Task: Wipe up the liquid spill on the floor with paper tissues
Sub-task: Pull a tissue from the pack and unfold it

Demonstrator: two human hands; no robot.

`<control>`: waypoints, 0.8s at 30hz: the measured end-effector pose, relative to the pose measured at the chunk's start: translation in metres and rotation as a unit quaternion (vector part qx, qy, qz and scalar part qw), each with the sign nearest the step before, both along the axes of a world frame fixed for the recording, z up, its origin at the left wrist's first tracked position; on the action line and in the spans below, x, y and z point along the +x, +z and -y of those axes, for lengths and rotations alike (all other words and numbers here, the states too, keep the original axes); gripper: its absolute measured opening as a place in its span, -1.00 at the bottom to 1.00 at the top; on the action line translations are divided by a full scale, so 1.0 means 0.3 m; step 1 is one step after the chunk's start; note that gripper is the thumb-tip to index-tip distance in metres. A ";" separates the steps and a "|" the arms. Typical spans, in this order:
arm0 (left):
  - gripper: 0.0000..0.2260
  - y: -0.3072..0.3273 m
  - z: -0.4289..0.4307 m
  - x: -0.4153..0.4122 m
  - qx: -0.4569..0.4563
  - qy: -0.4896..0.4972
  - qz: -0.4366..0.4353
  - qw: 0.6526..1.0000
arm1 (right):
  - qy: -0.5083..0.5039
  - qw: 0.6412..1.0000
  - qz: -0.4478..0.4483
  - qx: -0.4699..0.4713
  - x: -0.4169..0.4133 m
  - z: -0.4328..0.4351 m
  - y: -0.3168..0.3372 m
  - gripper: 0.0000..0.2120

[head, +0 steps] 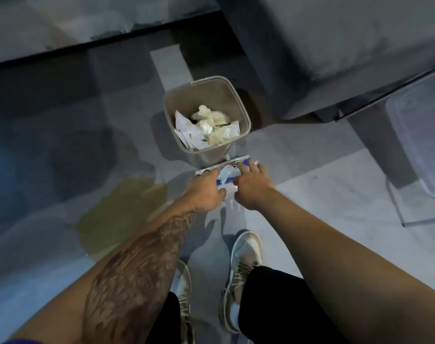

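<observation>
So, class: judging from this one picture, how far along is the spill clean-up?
Done: crumpled tissues already lie in the bin, so some wiping looks finished. In hand: the left hand and right hand are at the tissue pack, apparently pulling out a fresh sheet. Left: the yellowish spill on the floor.

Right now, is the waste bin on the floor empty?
No, the waste bin holds crumpled tissues and scraps of white paper.

A yellowish liquid spill (119, 212) spreads flat on the grey floor (310, 194), down and to the left of the fingers (251, 167). A blue-and-white tissue pack (223, 170) lies under those fingers, a white tissue (227, 172) sticking up between them.
</observation>
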State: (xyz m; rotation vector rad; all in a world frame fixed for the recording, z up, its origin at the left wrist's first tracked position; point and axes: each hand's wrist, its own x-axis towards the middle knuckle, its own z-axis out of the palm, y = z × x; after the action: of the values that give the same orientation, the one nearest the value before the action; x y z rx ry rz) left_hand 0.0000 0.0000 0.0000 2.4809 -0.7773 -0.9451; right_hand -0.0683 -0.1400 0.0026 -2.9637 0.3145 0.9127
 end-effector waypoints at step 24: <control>-0.79 0.174 0.000 0.058 -0.176 0.138 0.036 0.974 | -0.088 0.890 0.348 0.282 0.109 -0.017 0.261 -0.74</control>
State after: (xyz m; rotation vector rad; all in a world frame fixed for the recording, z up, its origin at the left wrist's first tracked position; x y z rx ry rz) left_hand 0.0173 0.0000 0.0522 2.2421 -0.5448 -0.5659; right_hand -0.0355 -0.1348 0.0808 -2.4344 0.2237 -0.1127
